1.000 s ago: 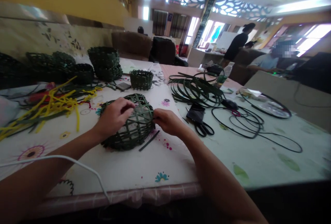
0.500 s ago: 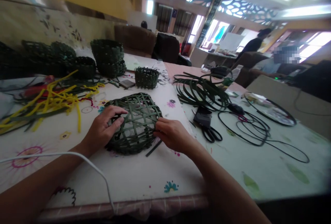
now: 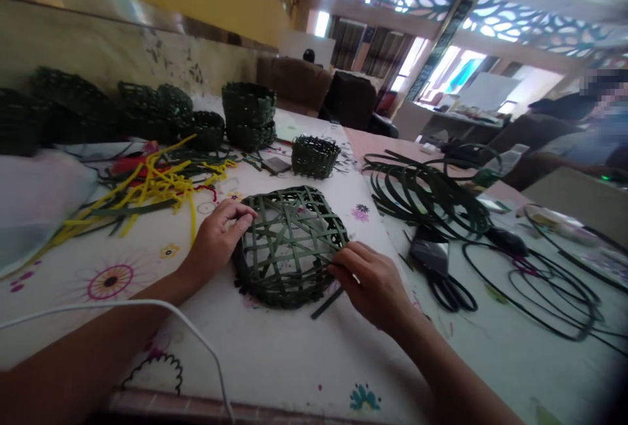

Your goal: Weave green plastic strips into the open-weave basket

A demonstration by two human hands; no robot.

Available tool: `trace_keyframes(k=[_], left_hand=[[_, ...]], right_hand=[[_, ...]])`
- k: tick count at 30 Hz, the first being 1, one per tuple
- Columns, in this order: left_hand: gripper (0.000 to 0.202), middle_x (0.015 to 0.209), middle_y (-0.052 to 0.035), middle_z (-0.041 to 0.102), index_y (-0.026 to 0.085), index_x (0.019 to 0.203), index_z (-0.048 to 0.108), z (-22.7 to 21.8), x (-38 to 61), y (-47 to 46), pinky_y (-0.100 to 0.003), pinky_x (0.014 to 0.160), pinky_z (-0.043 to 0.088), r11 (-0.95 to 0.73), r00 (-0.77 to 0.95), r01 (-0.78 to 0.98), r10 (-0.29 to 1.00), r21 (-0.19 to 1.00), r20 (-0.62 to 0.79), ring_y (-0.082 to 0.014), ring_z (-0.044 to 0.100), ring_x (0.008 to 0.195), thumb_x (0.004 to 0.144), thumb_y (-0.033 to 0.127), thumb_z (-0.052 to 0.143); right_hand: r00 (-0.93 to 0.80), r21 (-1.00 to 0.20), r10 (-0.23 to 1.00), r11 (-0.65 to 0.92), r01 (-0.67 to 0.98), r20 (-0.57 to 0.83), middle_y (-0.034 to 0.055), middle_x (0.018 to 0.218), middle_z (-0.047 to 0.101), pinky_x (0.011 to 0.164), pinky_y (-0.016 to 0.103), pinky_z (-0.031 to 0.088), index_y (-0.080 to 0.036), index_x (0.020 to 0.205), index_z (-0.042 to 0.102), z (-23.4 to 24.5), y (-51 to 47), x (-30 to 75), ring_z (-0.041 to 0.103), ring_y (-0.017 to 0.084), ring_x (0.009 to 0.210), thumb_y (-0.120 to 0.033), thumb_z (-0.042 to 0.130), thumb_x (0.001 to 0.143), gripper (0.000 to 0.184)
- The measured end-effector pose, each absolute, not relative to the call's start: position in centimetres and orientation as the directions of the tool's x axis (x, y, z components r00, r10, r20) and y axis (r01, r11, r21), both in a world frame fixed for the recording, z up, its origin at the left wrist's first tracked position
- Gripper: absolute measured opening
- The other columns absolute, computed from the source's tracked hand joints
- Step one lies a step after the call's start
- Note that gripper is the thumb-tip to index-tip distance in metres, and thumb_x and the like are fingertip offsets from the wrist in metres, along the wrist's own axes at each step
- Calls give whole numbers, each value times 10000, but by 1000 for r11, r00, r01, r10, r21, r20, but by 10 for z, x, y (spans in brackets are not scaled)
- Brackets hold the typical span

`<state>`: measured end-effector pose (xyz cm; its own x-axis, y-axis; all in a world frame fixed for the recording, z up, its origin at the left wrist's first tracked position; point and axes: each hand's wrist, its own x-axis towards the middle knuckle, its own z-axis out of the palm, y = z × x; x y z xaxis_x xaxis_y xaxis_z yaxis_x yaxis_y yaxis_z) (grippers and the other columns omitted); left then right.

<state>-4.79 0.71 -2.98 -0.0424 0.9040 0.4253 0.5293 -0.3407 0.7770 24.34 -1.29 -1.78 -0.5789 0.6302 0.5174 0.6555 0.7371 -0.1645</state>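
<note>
A dark green woven basket (image 3: 287,291) with an open lattice of flat strips lies on the flowered tablecloth before me. My left hand (image 3: 220,237) grips its left edge, thumb and fingers close together at the upper left corner. On the right side, my right hand (image 3: 367,278) pinches a green strip (image 3: 328,303) at the basket's edge. The strip's loose end sticks out below the fingers, towards me. My fingertips partly cover the place where the strip meets the weave.
Yellow strips (image 3: 157,180) lie on the left, with finished-looking green baskets (image 3: 249,111) behind. A small basket (image 3: 315,157) stands beyond the work. To the right are coiled green strips (image 3: 417,183), scissors (image 3: 454,293) and black cable (image 3: 520,320). A white cord (image 3: 196,333) crosses my left forearm.
The view has turned left, so everything sits further right in the picture. Both hands keep their places on the basket, and the strip's loose end still hangs out below my right hand.
</note>
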Motion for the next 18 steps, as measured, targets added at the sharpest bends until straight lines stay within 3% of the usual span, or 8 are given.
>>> trace_keyframes(k=[4, 9, 18], left_hand=[[224, 972, -31, 649, 192, 927, 670, -29, -54, 10, -325, 934, 433, -269, -100, 504, 925, 821, 365, -192, 584, 970, 915, 351, 512], [232, 894, -30, 685, 182, 918, 687, -25, -61, 16, -316, 791, 462, -147, -94, 501, 970, 853, 223, -196, 611, 848, 830, 362, 568], [243, 836, -37, 721, 192, 809, 715, -19, -64, 17, -326, 812, 469, -153, -39, 569, 976, 808, 212, -206, 630, 816, 787, 386, 570]], right_hand=[[-574, -141, 591, 756, 639, 566, 34, 729, 556, 634, 273, 371, -166, 836, 591, -18, -13, 241, 499, 159, 692, -171, 533, 973, 149], [-594, -98, 520, 797, 596, 614, 37, 731, 544, 648, 287, 379, -157, 892, 585, -20, -12, 237, 467, 167, 694, -110, 543, 960, 93], [-576, -80, 461, 822, 564, 676, 42, 736, 512, 629, 296, 372, -160, 917, 532, -33, -12, 228, 441, 176, 699, -22, 543, 928, 139]])
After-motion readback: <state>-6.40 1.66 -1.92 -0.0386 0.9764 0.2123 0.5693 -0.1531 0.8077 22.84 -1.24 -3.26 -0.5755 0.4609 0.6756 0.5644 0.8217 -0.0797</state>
